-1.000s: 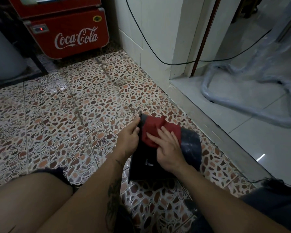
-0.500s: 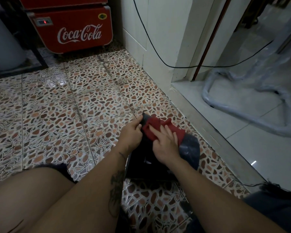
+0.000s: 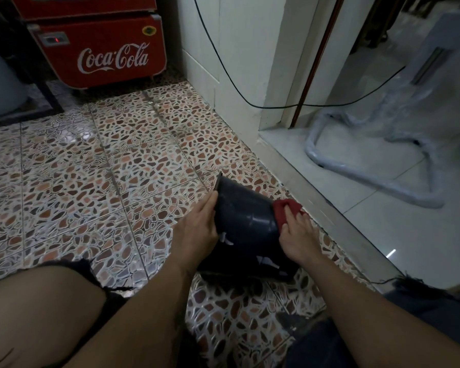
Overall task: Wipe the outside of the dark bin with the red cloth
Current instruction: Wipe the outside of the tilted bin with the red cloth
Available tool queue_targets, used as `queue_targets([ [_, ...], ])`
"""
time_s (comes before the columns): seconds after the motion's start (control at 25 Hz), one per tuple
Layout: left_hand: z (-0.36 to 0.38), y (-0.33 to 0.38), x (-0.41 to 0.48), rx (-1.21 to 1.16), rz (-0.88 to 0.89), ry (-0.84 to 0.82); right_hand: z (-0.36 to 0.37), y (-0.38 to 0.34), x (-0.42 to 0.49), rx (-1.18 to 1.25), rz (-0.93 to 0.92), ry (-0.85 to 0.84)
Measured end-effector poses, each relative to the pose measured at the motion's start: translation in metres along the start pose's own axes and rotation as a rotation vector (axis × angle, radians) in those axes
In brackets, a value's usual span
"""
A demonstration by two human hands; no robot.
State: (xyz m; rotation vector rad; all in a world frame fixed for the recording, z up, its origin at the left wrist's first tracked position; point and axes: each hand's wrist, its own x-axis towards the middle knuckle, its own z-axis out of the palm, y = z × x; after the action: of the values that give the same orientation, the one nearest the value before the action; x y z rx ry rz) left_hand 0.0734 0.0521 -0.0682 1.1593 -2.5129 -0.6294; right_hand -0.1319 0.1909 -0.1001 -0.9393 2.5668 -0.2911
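The dark bin (image 3: 243,211) lies on its side on the patterned floor tiles, just in front of my knees. My left hand (image 3: 197,229) grips its left side and steadies it. My right hand (image 3: 298,235) presses the red cloth (image 3: 284,208) against the bin's right side. Most of the cloth is hidden under my fingers. The bin's near end sits in shadow between my forearms.
A red Coca-Cola cooler (image 3: 96,46) stands at the far wall. A raised grey threshold (image 3: 329,219) runs along the right, close to the bin. Beyond it are white floor tiles and a plastic-wrapped metal frame (image 3: 356,171). A black cable (image 3: 250,102) hangs across the wall.
My right hand slid the red cloth from the top of the bin down to its right side. The bin's upper surface now shows bare. My left hand stays on the left side.
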Motion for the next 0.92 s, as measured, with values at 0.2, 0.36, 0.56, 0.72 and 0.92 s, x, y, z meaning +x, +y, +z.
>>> queue_targets([
  [0.2,-0.006,0.032,0.036,-0.082,-0.16,0.045,-0.011,-0.053,-0.011,0.182,-0.223,-0.002],
  [0.36,-0.008,0.032,0.043,-0.199,-0.277,0.176,-0.013,-0.07,-0.012,0.126,-0.386,-0.018],
  [0.56,0.009,0.013,0.024,-0.251,-0.146,0.06,0.008,-0.023,0.006,0.04,-0.153,-0.016],
  [0.72,0.015,0.007,0.025,-0.328,-0.18,0.103,0.01,-0.01,0.021,0.02,0.009,0.035],
  [0.92,0.021,0.008,0.034,-0.354,-0.218,0.14,0.011,-0.076,0.024,0.097,-0.001,0.017],
])
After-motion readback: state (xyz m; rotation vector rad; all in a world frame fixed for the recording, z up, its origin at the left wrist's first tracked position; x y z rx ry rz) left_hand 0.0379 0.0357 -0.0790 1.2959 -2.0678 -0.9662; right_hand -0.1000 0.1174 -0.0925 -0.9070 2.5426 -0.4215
